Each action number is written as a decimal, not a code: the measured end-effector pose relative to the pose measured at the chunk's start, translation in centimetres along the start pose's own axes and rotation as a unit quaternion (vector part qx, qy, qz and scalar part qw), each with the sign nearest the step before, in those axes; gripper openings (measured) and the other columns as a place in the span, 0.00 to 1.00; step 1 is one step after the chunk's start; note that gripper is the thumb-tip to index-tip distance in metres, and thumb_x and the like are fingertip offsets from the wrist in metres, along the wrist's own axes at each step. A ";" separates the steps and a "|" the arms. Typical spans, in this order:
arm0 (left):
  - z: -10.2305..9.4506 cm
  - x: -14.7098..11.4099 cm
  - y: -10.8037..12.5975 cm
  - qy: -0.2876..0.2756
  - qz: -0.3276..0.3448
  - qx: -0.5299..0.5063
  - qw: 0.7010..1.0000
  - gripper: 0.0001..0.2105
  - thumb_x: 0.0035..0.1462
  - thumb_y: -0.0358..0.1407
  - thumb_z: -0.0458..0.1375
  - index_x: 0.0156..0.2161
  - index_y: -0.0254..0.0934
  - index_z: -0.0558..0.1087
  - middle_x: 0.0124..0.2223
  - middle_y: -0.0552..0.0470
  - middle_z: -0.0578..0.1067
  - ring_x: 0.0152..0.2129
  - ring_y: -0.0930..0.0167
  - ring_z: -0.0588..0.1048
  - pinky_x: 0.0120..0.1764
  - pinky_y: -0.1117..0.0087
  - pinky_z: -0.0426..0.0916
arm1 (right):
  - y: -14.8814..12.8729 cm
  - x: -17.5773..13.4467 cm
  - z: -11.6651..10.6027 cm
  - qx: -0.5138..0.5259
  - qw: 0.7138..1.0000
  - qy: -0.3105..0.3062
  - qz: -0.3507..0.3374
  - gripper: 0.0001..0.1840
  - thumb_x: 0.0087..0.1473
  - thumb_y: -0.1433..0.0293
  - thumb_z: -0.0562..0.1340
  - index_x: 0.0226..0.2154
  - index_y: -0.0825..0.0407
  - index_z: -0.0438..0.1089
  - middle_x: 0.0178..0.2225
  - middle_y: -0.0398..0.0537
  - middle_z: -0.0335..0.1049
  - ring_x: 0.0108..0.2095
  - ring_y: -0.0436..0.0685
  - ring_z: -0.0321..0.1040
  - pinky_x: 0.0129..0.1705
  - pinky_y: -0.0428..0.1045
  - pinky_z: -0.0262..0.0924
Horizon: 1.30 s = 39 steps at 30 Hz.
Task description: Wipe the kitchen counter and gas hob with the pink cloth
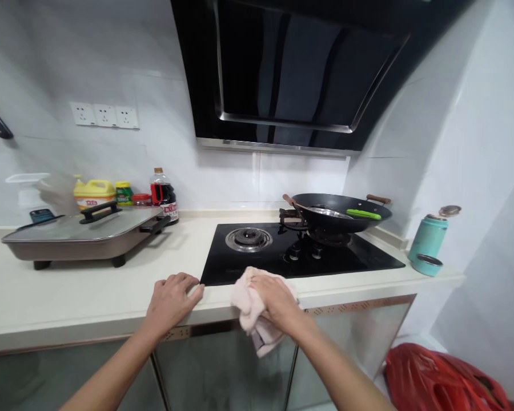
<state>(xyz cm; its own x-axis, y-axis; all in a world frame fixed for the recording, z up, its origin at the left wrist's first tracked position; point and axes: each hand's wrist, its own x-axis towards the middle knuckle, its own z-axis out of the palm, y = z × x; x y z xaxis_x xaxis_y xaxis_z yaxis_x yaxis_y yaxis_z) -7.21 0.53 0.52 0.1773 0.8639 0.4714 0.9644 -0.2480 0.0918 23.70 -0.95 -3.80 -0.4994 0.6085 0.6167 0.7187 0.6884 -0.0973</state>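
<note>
A pale pink cloth [251, 299] is bunched under my right hand [276, 299], at the front edge of the black gas stove [257, 262]. Part of the cloth hangs down over the counter's front edge. My fingers press on it and are partly hidden by its folds. My left hand [173, 299] rests on the white counter [182, 251], its thumb and fingers apart, fingertips close to the stove's front left corner. It holds nothing. Behind the cloth lies the bare left burner [249, 239], with two knobs [306, 252] to its right.
A black wok [338, 220] with a green-handled utensil [363, 214] sits on the right burner. To the left stands a lidded electric pan [81, 240], bottles behind it, including a soy sauce bottle [165, 197]. A turquoise flask [428, 237] stands far right. Overhead hangs a range hood [282, 68].
</note>
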 end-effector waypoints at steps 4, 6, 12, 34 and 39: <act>0.4 -0.1 -0.1 0.015 0.013 -0.005 1.000 0.17 0.64 0.47 0.52 0.40 0.43 0.81 0.48 0.47 0.82 0.47 0.59 0.76 0.49 0.58 0.62 | 3.9 -3.9 -1.7 0.066 0.990 0.070 0.098 0.25 0.57 0.65 0.61 0.58 0.48 0.71 0.60 0.53 0.73 0.60 0.66 0.68 0.62 0.59 0.60; 0.6 -0.1 0.0 0.023 0.015 -0.007 1.000 0.16 0.64 0.47 0.52 0.40 0.43 0.81 0.47 0.46 0.82 0.46 0.59 0.76 0.49 0.58 0.62 | 4.9 -4.5 -2.9 0.112 0.977 0.076 0.167 0.24 0.55 0.67 0.58 0.54 0.48 0.73 0.56 0.52 0.76 0.55 0.65 0.72 0.57 0.58 0.64; 0.7 -0.3 0.1 0.037 0.011 -0.029 0.999 0.15 0.65 0.45 0.54 0.37 0.42 0.81 0.45 0.46 0.81 0.44 0.59 0.76 0.49 0.57 0.61 | 5.9 0.7 -4.9 0.173 0.907 0.175 0.341 0.24 0.52 0.60 0.61 0.52 0.47 0.70 0.49 0.50 0.78 0.47 0.63 0.74 0.47 0.53 0.68; 1.9 -0.1 -2.1 0.145 -0.104 -0.156 0.972 0.22 0.73 0.44 0.42 0.55 0.42 0.77 0.57 0.44 0.77 0.56 0.58 0.72 0.58 0.54 0.64 | -8.8 13.0 6.7 0.019 0.991 -0.098 0.088 0.23 0.62 0.56 0.62 0.55 0.50 0.71 0.66 0.61 0.65 0.66 0.68 0.60 0.64 0.66 0.54; 1.6 0.0 -2.4 0.099 -0.123 -0.142 0.977 0.23 0.74 0.46 0.42 0.47 0.42 0.79 0.51 0.45 0.81 0.52 0.58 0.74 0.56 0.55 0.64 | -8.2 7.6 4.5 0.056 0.995 -0.080 0.030 0.19 0.57 0.59 0.68 0.50 0.45 0.75 0.64 0.51 0.68 0.63 0.64 0.63 0.62 0.60 0.56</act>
<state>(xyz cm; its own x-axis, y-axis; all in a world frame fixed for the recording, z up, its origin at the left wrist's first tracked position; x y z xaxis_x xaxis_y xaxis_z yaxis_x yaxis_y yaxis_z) -9.18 1.83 -1.10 -0.1211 0.8174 0.5632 0.8752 -0.1798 0.4491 11.85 -0.14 -1.84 -0.5334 0.6992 0.4760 0.6962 0.6825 -0.2223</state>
